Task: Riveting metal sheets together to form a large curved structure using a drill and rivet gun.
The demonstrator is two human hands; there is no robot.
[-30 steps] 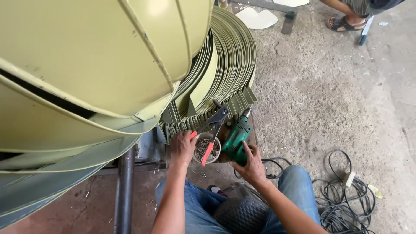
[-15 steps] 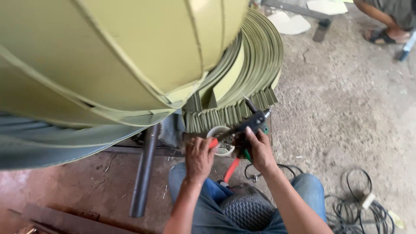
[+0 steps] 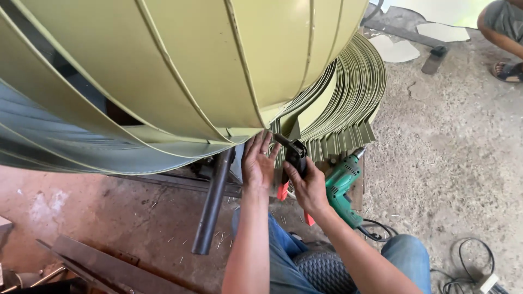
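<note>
The large olive-green ribbed dome (image 3: 180,71) runs past the top and left edges, so its full shape cannot be told. The black tool with red handles (image 3: 294,163) is partly covered by the right hand (image 3: 308,188); its nose disappears under the dome's lower rim. The left hand (image 3: 259,163) has its fingertips tucked beneath that rim. The green power drill (image 3: 343,185) is partly hidden behind the right forearm. A second person (image 3: 504,32), top right, is cut off by the edge.

Rough grey concrete floor (image 3: 463,163) in daylight, reddish stained patch (image 3: 81,218) at left, black cables (image 3: 468,267) coiled lower right, flat pale scraps (image 3: 397,51) far back
</note>
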